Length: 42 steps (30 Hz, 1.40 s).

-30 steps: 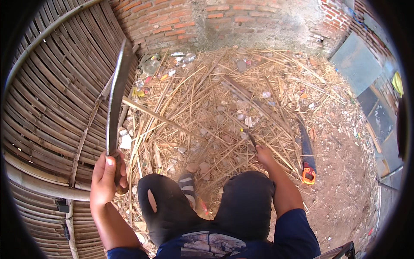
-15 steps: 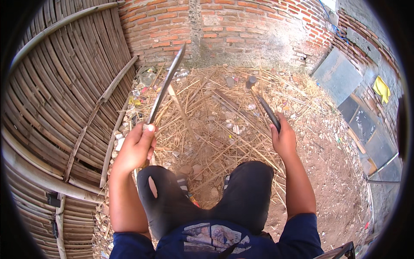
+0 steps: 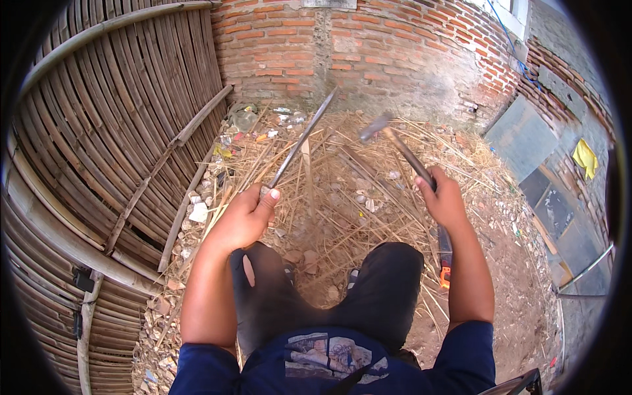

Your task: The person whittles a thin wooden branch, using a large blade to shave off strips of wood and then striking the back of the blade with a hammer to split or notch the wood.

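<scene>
My left hand [image 3: 245, 216] is closed around the handle of a machete [image 3: 301, 143]. Its long, narrow blade slants up and away to the right. In my right hand [image 3: 447, 203] is a hammer [image 3: 403, 148], gripped near the dark end of its handle. The hammer's head, slightly blurred, points up and to the left, some distance right of the blade's tip. The two tools do not touch. Both are raised above the ground, in front of my bent knees.
A handsaw [image 3: 446, 266] with an orange handle lies partly behind my right forearm. Bamboo splinters [image 3: 388, 197], stones and litter cover the ground. A bamboo slat wall [image 3: 118, 131] stands at the left, a brick wall [image 3: 276, 59] ahead. Grey panels [image 3: 530, 138] lean at the right.
The machete's blade has tilted further to the right. The hammer has risen, with its head swung leftward. Both hands sit further right in view, and the saw now shows beside my right forearm.
</scene>
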### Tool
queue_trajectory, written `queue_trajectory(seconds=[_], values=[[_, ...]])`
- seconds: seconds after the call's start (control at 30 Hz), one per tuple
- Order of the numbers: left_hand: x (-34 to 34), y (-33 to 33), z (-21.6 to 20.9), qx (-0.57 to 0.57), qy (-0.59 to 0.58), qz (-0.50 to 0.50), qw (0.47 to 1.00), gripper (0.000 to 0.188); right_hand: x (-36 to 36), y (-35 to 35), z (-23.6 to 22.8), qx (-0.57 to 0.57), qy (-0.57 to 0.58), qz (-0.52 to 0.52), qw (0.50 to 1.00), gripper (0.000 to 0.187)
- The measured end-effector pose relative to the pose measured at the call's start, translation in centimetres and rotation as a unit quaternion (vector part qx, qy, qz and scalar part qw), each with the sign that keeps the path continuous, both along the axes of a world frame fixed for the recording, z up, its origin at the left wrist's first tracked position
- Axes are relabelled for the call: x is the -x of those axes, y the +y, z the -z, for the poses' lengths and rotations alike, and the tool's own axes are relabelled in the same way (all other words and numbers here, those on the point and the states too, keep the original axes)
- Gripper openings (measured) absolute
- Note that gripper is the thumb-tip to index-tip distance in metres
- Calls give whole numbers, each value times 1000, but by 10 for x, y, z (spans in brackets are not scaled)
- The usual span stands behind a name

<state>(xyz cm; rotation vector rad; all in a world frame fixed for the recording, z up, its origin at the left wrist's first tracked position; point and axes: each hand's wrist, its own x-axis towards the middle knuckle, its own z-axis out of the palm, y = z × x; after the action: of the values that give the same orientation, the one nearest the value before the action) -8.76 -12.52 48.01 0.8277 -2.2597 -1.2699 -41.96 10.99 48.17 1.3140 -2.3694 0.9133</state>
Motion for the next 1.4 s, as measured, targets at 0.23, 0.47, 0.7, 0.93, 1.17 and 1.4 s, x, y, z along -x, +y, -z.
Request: queue_trajectory(seconds=[0.23,0.47,0.7,0.93,1.17,1.4], values=[[1,-3,-3,-39,16,-14,999,48,-42,-6,-70,110,50,-46,992,36],[2,-4,-7,-64,11,5,998,47,-59,-29,-83,198,175,-57,963,42],[3,-5,-11,-104,32,-14,994,44,-58,-38,-61,73,236,-77,966,50],[-2,-5,-5,-111,36,10,993,51,-70,-42,-79,187,196,-63,961,48],[0,-2,-5,-92,24,5,995,53,-75,-39,-82,37,218,-85,972,47],[-1,4,-5,-96,17,5,995,52,-77,-43,-83,139,206,-74,966,43]])
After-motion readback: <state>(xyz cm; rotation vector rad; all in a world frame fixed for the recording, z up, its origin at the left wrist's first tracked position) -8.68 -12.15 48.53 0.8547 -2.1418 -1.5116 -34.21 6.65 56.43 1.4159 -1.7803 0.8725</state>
